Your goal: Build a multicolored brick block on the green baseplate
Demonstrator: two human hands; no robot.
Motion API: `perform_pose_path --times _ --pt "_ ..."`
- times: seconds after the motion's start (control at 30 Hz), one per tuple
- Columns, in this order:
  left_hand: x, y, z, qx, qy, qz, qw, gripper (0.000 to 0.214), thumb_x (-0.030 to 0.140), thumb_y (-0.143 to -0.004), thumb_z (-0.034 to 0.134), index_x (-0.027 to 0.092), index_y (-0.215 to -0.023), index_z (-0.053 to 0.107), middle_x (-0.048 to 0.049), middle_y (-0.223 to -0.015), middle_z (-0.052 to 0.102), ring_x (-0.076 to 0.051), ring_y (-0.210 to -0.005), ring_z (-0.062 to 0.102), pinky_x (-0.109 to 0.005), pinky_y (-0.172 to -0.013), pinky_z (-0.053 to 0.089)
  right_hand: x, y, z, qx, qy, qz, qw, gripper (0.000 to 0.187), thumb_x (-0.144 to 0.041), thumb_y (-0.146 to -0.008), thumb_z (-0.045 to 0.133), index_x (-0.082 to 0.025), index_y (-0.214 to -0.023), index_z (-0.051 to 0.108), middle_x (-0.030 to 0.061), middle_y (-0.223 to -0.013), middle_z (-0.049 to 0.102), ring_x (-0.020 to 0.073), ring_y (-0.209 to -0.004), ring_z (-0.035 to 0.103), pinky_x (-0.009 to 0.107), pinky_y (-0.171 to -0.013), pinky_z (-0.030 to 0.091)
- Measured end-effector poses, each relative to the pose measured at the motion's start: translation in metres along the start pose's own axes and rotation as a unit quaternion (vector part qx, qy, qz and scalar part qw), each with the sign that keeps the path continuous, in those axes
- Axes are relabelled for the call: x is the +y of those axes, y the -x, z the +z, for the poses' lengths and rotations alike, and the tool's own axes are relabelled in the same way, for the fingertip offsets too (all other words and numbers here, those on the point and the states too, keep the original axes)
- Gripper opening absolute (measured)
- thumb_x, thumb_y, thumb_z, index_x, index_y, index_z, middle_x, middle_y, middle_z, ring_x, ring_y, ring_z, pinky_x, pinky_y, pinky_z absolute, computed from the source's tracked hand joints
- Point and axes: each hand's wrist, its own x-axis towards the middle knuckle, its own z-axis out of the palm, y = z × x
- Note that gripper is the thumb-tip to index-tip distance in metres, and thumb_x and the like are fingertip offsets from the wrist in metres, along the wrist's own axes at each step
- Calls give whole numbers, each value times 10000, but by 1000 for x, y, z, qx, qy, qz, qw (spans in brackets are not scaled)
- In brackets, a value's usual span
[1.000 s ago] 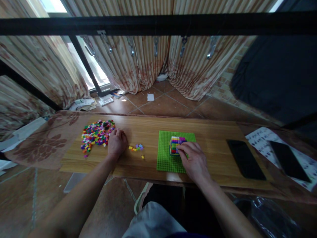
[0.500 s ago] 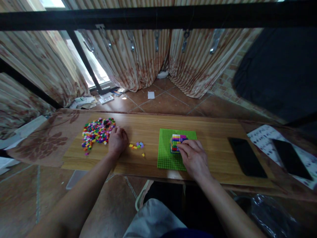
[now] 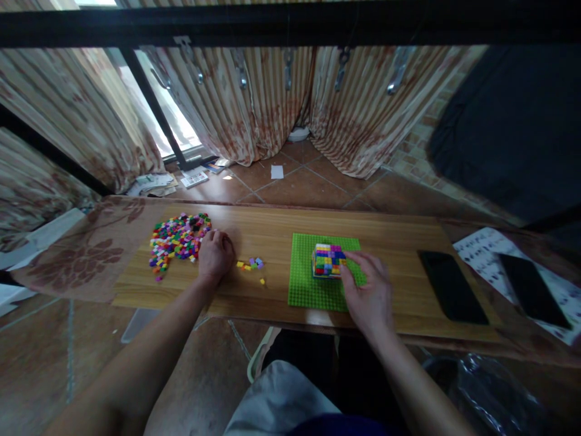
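Note:
A block of stacked toy bricks in many colours (image 3: 327, 261) stands on a green studded baseplate (image 3: 302, 290). My right hand (image 3: 370, 290) is at the right side of the stack, its thumb and forefinger apart and no brick visible between them. The fingertips are close to the stack's right edge; whether they touch it I cannot tell. My left hand (image 3: 215, 255) rests on the wooden board with curled fingers, and what lies inside them is hidden. Beside it on the left spreads a heap of small loose bricks (image 3: 179, 242). A few yellow, orange and purple bricks (image 3: 250, 264) lie to its right.
The long wooden board (image 3: 272, 230) carries a dark phone-like slab (image 3: 451, 287) at the right. Beyond it, another dark slab (image 3: 533, 290) lies on a printed sheet (image 3: 481, 245). A black bar (image 3: 290, 27) crosses above, with metal clips hanging below.
My right hand has drawn back to the right from the top of the brick stack, and its fingers have parted. More of the stack's top shows. My left hand stays put.

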Motion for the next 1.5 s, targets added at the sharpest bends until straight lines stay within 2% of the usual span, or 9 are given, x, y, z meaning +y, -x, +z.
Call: perform_pose_path --times 0.13,0.27,0.4,0.7,0.93,1.03,1.17,1.33,1.5 --pt "1 0 -1 -4 1 -2 1000 140 178 -803 433 193 -814 571 -111 -926 593 -259 -929 556 -378 -843 445 5 -3 7 16 -22 68 997 424 -413 -894 492 -156 -1224 559 149 -1162 586 265 -1094 522 464 -923 436" --pt "1 0 -1 -3 -2 -3 1000 148 181 -803 433 186 -829 579 -117 -944 597 -263 -943 559 -376 -834 445 4 -4 23 6 -24 81 996 548 -468 -875 509 -116 -1294 480 185 -1247 540 288 -1188 467 488 -997 379" --pt "0 0 0 -2 -5 0 1000 166 185 -813 427 180 -845 590 -123 -948 600 -266 -944 562 -381 -830 449 6 1 34 -7 -42 109 993 591 -477 -848 539 -102 -1300 466 199 -1269 531 294 -1202 466 491 -1015 362" --pt "-1 1 1 0 -9 2 1000 160 171 -810 427 182 -824 586 -118 -922 597 -261 -922 561 -373 -835 446 7 6 48 14 -173 195 965 592 -437 -812 584 -157 -1319 463 156 -1292 548 245 -1122 550 447 -993 404" --pt "-2 1 3 8 1 0 1000 153 159 -814 430 179 -824 581 -120 -938 594 -257 -938 563 -370 -845 443 12 4 47 16 -259 266 928 638 -464 -739 666 -160 -1278 507 133 -1197 609 228 -1062 589 419 -931 457" --pt "-3 2 4 7 -2 -2 1000 148 148 -810 438 181 -816 581 -121 -941 595 -257 -937 563 -367 -849 444 8 5 37 55 -216 230 947 597 -470 -769 644 -177 -1274 515 133 -1216 591 238 -1094 567 434 -921 458" --pt "-3 3 3 3 -1 -4 1000 151 135 -814 440 187 -814 582 -119 -938 594 -253 -932 560 -364 -842 449 -19 8 19 102 -127 102 981 475 -384 -821 618 -215 -1259 541 105 -1234 578 238 -1105 553 440 -917 456" --pt "-1 4 3 2 -4 -12 1000 156 127 -819 442 191 -809 584 -105 -921 591 -241 -920 558 -362 -841 447 -54 25 22 4 -138 -32 990 282 -260 -886 548 -237 -1163 598 68 -1154 620 208 -1072 571 421 -932 460" --pt "-2 4 3 0 -4 -11 1000 156 130 -824 441 193 -811 583 -107 -925 589 -239 -919 555 -363 -848 441 -59 45 47 -83 -126 -74 986 211 -209 -913 504 -217 -1082 630 68 -1066 644 196 -1029 575 386 -908 470"
